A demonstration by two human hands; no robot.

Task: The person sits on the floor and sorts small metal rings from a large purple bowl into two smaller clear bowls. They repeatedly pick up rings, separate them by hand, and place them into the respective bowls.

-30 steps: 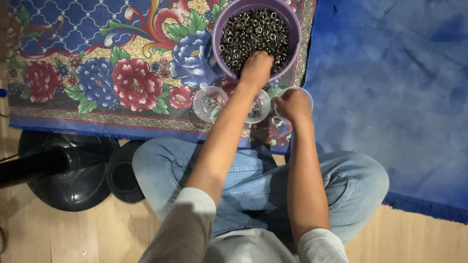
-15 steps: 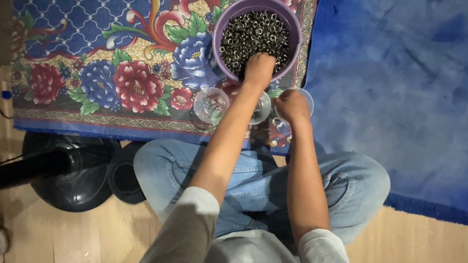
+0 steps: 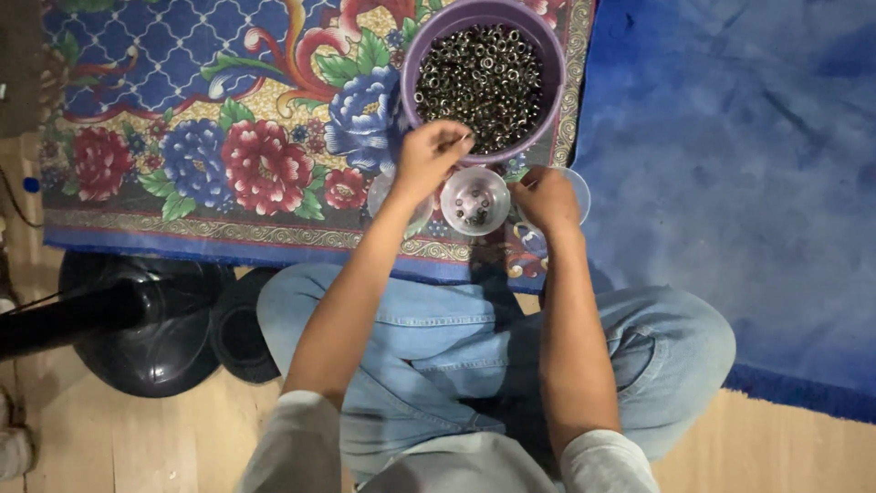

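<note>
1. Fingers (image 3: 453, 139) of the left hand (image 3: 427, 162) are pinched together just over the near rim of the purple bowl (image 3: 408, 82); something small seems to be held between them, but it is too small to be made out with certainty.
2. Fingers of the right hand (image 3: 545, 196) are curled inward beside a clear cup; whether anything is gripped cannot be told, since the palm side is hidden.
3. A small clear cup (image 3: 474, 199) is seen between the two hands, with only a few metal rings lying at its bottom.
4. Two more clear cups are partly covered: one (image 3: 376, 194) under the left wrist, another (image 3: 578, 187) behind the right hand. Their contents cannot be seen.
5. The purple bowl is heaped with small metal rings (image 3: 479, 78), nearly to the brim.
6. Judged from these amounts, the portioning of rings into cups is at an early stage: little has been moved, and the great bulk is left in the bowl.
7. Everything rests on a flowered rug (image 3: 182, 110), with a blue mat (image 3: 730, 183) to the right and a black fan base (image 3: 155, 333) on the wooden floor to the left.
</note>
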